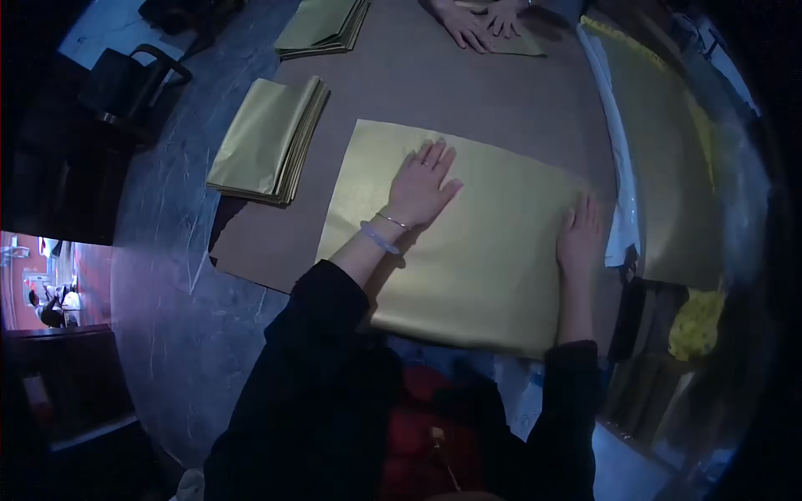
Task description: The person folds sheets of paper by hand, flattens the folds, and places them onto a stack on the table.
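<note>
A large gold-yellow paper sheet [476,259] lies spread on a brown board in front of me, its near edge curving down toward my lap. My left hand [424,185] rests flat on the upper left part of the sheet, fingers extended and thumb out. A bangle [380,238] circles that wrist. At the sheet's right edge lies my right hand [581,238], fingers stretched away from me and slightly blurred. Neither hand holds anything that I can see.
Folded stacks of the same paper, a nearer one [263,142] and a farther one [322,25], lie left. Another person's hands [476,23] press a smaller yellow piece [522,43] across the board [409,83]. A yellow stack with white wrapping [622,184] stands right. A dark kettle-like object [121,83] is far left.
</note>
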### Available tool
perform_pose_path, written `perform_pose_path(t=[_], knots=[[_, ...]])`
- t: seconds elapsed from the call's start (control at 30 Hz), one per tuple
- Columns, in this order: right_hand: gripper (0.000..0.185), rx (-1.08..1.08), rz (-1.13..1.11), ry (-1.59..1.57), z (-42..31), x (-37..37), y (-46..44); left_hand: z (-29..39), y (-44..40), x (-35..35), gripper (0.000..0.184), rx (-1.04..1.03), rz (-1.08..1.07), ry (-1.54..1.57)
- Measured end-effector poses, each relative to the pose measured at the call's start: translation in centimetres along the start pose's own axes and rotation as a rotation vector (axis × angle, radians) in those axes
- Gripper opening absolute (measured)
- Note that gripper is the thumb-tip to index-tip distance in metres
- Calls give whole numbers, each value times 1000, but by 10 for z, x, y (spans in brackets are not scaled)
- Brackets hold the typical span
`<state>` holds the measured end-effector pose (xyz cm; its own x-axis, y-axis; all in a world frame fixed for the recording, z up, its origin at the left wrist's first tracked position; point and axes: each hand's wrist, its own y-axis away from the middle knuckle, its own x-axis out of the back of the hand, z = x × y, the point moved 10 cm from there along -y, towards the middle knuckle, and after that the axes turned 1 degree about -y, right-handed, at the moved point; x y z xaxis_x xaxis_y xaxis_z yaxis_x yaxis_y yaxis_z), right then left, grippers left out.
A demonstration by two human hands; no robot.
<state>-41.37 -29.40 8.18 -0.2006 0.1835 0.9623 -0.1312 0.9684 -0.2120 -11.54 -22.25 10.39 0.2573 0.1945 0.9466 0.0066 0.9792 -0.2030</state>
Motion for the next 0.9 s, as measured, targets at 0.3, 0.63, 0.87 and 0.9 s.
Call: perform_pose_path(t=[0.3,0.63,0.87,0.9], knots=[[52,-33,35,16,-2,0,1,-88,40,34,59,136,130,-138],[51,410,-85,-140,-258,-30,8,-86,38,33,58,123,123,-139],[49,534,-134,-183,-257,-28,6,-86,40,35,57,110,155,-125],[49,456,-78,-207,-222,-30,-4,-86,40,36,57,124,134,-137]])
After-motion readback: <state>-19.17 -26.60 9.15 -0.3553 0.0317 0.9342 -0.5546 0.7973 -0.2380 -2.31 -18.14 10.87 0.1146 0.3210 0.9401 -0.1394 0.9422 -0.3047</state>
